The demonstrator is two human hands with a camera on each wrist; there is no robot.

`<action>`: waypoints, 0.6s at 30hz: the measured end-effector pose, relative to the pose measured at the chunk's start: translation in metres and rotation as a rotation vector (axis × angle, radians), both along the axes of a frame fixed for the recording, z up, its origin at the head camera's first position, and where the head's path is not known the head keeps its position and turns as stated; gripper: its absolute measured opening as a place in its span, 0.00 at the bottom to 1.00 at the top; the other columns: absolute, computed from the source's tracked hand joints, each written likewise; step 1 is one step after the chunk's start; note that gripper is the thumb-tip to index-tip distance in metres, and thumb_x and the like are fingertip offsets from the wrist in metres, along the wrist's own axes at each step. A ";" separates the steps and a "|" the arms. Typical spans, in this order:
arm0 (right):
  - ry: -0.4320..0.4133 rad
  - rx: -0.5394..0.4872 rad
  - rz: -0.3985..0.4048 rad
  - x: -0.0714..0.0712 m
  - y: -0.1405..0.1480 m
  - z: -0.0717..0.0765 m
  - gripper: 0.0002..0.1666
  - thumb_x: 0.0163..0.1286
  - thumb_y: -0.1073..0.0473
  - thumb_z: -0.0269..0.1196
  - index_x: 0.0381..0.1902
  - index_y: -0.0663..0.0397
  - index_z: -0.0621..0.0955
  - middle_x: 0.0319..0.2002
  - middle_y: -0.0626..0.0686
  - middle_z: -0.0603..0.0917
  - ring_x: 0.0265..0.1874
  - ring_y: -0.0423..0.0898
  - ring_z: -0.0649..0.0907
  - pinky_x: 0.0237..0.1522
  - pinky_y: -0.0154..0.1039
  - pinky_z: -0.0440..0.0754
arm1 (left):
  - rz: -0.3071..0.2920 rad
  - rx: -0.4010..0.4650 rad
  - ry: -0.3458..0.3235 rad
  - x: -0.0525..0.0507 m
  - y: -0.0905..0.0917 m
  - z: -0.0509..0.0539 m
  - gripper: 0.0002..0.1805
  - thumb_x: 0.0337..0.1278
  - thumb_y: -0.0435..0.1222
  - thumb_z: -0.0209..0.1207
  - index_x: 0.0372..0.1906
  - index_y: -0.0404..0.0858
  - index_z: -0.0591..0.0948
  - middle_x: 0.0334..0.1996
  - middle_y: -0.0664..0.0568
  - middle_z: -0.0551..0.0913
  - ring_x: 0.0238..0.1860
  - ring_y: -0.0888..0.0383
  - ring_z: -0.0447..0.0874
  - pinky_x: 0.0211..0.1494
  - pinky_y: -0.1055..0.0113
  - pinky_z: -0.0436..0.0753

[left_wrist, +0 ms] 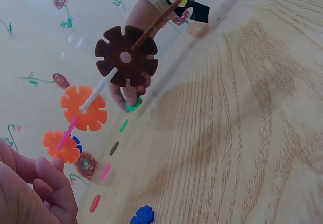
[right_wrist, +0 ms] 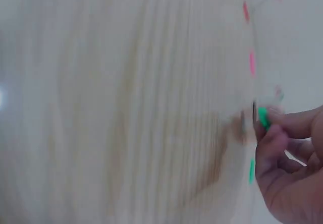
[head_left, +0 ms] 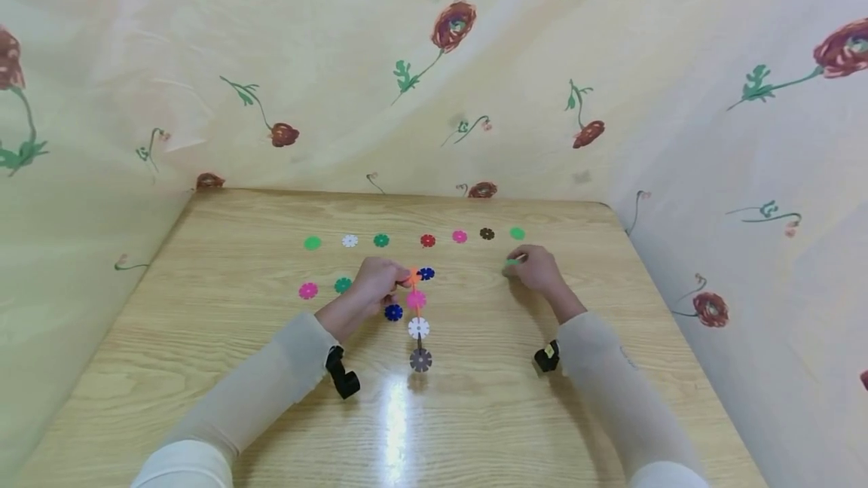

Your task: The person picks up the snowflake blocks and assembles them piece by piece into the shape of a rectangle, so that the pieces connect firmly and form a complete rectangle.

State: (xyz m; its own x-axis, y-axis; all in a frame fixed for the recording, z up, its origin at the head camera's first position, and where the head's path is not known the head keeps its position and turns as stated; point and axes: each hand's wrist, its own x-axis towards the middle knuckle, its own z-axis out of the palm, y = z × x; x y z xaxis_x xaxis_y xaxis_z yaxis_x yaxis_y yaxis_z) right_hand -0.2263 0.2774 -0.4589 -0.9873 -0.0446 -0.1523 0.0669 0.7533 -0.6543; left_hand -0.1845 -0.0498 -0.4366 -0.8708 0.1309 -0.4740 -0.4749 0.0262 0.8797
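Note:
My left hand (head_left: 371,283) pinches one end of a chain of slotted plastic snowflake discs. Along the chain are an orange disc (left_wrist: 62,147), a pink disc (head_left: 417,299), a white disc (head_left: 418,328) and a brown disc (left_wrist: 126,56) at the near end. Slotted edge-on discs join them. Beside the pinched end is a blue disc (head_left: 426,274), seemingly joined to the orange one. Off to the right, my right hand (head_left: 538,269) holds a green disc (right_wrist: 263,117) between thumb and fingers, just above the table and apart from the chain.
Loose discs lie across the wooden table (head_left: 475,413). A back row runs from a light green disc (head_left: 313,243) to another light green disc (head_left: 518,233). Near my left hand lie a pink disc (head_left: 308,290), a teal disc (head_left: 342,285) and a blue disc (head_left: 393,312). Flowered cloth (head_left: 325,96) hangs behind.

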 end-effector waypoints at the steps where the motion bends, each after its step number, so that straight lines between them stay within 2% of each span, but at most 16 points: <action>1: -0.004 -0.076 0.004 0.001 -0.007 0.000 0.17 0.70 0.63 0.65 0.52 0.70 0.81 0.42 0.65 0.85 0.37 0.53 0.84 0.39 0.43 0.84 | 0.003 0.001 0.001 0.000 0.000 0.000 0.07 0.67 0.29 0.59 0.43 0.30 0.84 0.31 0.47 0.84 0.20 0.60 0.70 0.22 0.73 0.75; 5: -0.064 -0.385 0.018 0.009 -0.034 0.001 0.16 0.72 0.67 0.62 0.53 0.75 0.80 0.32 0.62 0.85 0.27 0.46 0.83 0.31 0.35 0.84 | 0.005 0.001 0.014 -0.001 -0.001 -0.001 0.07 0.66 0.29 0.59 0.43 0.30 0.84 0.32 0.46 0.84 0.20 0.60 0.70 0.22 0.73 0.75; 7: -0.105 -0.482 0.030 0.013 -0.045 0.000 0.16 0.72 0.67 0.61 0.53 0.76 0.79 0.30 0.59 0.84 0.26 0.44 0.82 0.30 0.33 0.84 | -0.001 0.001 0.021 -0.001 -0.001 -0.001 0.07 0.66 0.29 0.59 0.43 0.30 0.84 0.33 0.46 0.84 0.20 0.60 0.69 0.22 0.72 0.75; 10: -0.152 -0.552 0.045 0.019 -0.059 0.000 0.17 0.73 0.66 0.61 0.53 0.74 0.79 0.32 0.56 0.83 0.28 0.43 0.81 0.30 0.32 0.83 | -0.010 -0.007 0.028 -0.002 0.000 -0.002 0.07 0.67 0.30 0.59 0.42 0.30 0.84 0.33 0.46 0.84 0.20 0.60 0.69 0.22 0.72 0.75; 18: -0.211 -0.711 0.065 0.030 -0.084 0.003 0.16 0.73 0.64 0.61 0.53 0.73 0.79 0.34 0.55 0.82 0.28 0.43 0.80 0.31 0.33 0.83 | -0.023 -0.005 0.047 0.000 0.002 -0.005 0.07 0.68 0.30 0.58 0.42 0.29 0.84 0.32 0.46 0.84 0.20 0.61 0.68 0.21 0.73 0.75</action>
State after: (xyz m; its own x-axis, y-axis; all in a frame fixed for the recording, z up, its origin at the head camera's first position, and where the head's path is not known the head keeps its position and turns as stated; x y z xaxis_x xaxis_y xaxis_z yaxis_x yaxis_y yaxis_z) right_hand -0.1965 0.1932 -0.4555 -0.9321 -0.2609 -0.2511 0.2149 0.1596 -0.9635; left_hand -0.1844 -0.0474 -0.4418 -0.8888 0.1487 -0.4335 -0.4325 0.0406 0.9007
